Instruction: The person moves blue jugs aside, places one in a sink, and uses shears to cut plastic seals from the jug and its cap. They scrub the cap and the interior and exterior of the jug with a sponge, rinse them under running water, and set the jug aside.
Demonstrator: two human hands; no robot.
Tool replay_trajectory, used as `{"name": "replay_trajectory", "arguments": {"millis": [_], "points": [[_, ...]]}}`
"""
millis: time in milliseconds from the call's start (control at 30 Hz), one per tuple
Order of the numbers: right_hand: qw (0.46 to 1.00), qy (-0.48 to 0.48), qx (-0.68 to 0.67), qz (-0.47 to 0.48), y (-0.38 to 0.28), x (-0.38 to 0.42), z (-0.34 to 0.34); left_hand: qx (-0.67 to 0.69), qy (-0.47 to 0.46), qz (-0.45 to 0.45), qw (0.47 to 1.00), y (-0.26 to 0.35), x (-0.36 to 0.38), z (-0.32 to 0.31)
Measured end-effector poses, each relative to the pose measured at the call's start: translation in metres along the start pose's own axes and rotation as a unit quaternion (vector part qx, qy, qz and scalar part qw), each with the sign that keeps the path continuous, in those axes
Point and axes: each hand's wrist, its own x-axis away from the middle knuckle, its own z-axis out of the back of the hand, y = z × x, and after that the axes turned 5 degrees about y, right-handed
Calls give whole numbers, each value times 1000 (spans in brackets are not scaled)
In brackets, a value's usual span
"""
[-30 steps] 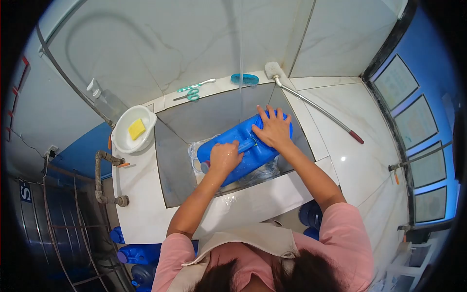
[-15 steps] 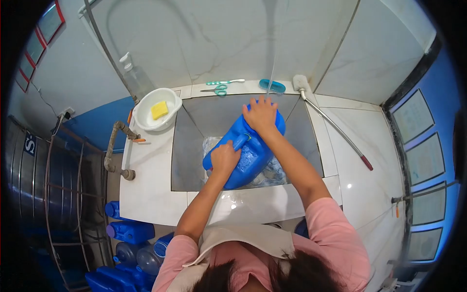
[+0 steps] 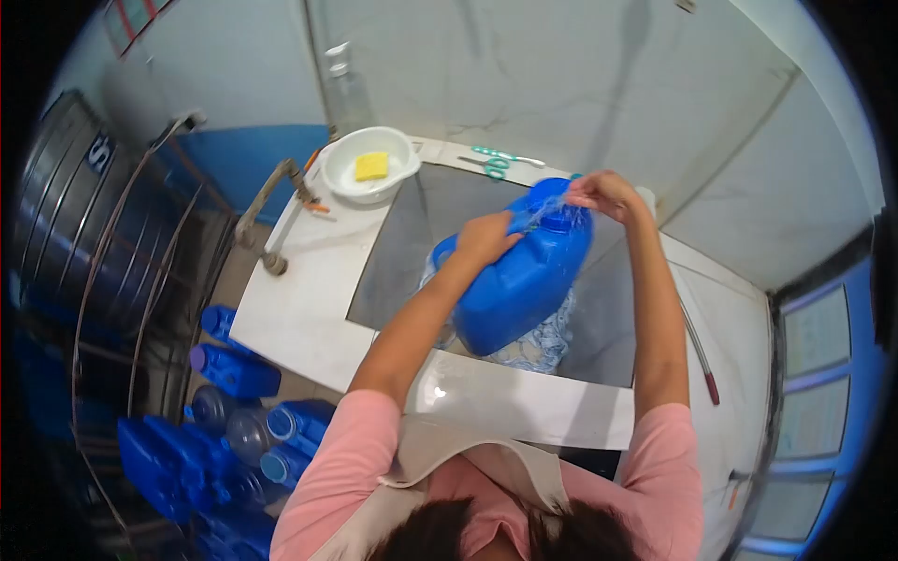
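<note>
A large blue plastic jug (image 3: 524,290) leans in the grey sink (image 3: 388,243), over wet, crumpled bluish-white material (image 3: 552,341) in the basin. My left hand (image 3: 482,240) is closed around the jug's handle. Close above the capped neck is my right hand (image 3: 608,196), its fingers loosely bent and apart with nothing seen in them. Water splashes over the top of the jug right at these fingertips.
On the left ledge stands a white basin (image 3: 341,187) holding a yellow sponge (image 3: 371,166). Behind are a pump bottle (image 3: 348,93), scissors (image 3: 491,166) and a toothbrush (image 3: 510,157). A long-handled brush (image 3: 697,341) lies right. Several blue jugs (image 3: 238,369) stand below left.
The jug has been turned more upright, its neck now facing up. My right hand has lifted off its end to above the cap, while my left keeps the handle. The view has shifted.
</note>
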Motion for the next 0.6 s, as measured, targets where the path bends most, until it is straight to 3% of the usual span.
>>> {"name": "replay_trajectory", "arguments": {"millis": [67, 133, 200, 300, 467, 600], "points": [[1000, -1, -3, -5, -8, 1, 0, -2, 31, -105, 994, -7, -23, -20], [1000, 3, -25, 0, -12, -5, 5, -6, -12, -126, 992, 2, -33, -19], [1000, -2, -19, 17, -8, -9, 12, -68, -104, -57, 991, 18, -33, -15], [999, -2, -4, 47, -1, -10, 13, -107, -97, 21, 989, 22, -19, -23], [997, -22, 38, 64, 28, -30, 31, -43, -9, 2, 999, -1, 40, 1], [993, -31, 99, 47, 43, -23, 42, -18, 16, 16, 1000, -4, 80, 74]]}}
